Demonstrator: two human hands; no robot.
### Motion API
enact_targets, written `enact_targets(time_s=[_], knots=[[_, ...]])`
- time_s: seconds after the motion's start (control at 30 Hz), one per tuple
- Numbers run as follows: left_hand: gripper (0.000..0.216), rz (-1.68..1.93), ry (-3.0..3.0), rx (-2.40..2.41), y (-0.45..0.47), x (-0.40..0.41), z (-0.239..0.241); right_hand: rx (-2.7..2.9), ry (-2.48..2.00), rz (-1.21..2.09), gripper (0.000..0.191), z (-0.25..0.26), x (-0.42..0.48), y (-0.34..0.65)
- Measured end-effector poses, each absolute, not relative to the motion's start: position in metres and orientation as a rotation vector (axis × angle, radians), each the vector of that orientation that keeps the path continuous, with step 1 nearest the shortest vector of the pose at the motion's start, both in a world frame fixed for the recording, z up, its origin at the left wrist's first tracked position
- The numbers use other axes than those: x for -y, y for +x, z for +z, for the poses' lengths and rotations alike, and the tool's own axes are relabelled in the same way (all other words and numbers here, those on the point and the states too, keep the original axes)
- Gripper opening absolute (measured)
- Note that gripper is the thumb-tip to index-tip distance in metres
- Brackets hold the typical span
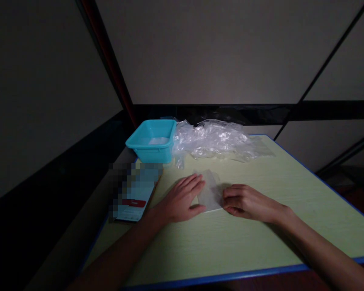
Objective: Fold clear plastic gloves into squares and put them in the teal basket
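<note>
A small translucent whitish plastic bag (210, 192) lies flat on the table in front of me. Over its left side rests my left hand (183, 198), open, with fingers stretched out and the thumb near the bag's lower edge. My right hand (241, 201) is at the bag's right edge, its fingers curled and pressed together on that edge. The fingertips of this hand are partly hidden from the camera.
A turquoise plastic basket (153, 155) with something white inside stands at the back left. Beside it lies a crumpled heap of clear plastic bags (218, 137). A phone (136, 194) lies at the left edge of the blue-edged table (218, 250). Wall panels rise behind.
</note>
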State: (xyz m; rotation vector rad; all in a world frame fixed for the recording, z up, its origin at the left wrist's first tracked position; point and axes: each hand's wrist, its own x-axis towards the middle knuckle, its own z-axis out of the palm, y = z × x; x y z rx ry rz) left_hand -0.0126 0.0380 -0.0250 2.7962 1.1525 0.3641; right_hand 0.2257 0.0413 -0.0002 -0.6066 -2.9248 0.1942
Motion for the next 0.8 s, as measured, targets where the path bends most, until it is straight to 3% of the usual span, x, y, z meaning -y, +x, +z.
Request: enact_targets(time_s=[0.2,0.5,0.6,0.8], knots=[[0.077,0.274,2.733,-1.200,-0.013,-0.041,-0.027,2.907,-0.576,0.203,0.020,-0.002,-0.041,0.227],[0.111,0.304,2.626,-1.342,-0.014,-0.049,-0.034,2.919,-0.598,0.211,0.019,-0.001,-0.040,0.227],[0.104,0.446,2.662,-1.266,-0.015,-0.046,-0.030,2.922,-0.601,0.195,0.018,-0.002,-0.040,0.226],[0.064,0.722,2.765,-1.055,-0.012,-0.037,-0.024,2.920,-0.616,0.177,0.018,-0.004,-0.041,0.226]])
